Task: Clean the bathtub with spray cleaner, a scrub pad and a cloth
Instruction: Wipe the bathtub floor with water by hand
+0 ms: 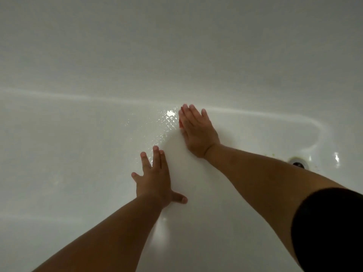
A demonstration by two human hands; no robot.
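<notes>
I look down into a white bathtub (78,154) whose floor is wet and glistening near the middle. My left hand (155,179) lies flat on the tub floor with fingers spread and holds nothing. My right hand (196,130) presses flat with straight fingers on a reddish scrub pad (180,122), of which only a thin edge shows at the left of the fingers. It sits near the curve where the floor meets the far wall. No spray bottle or cloth is in view.
The drain (297,162) lies at the right, with yellowish grime specks around it. The far tub wall (176,46) rises across the top. A black sleeve (330,228) covers my right upper arm.
</notes>
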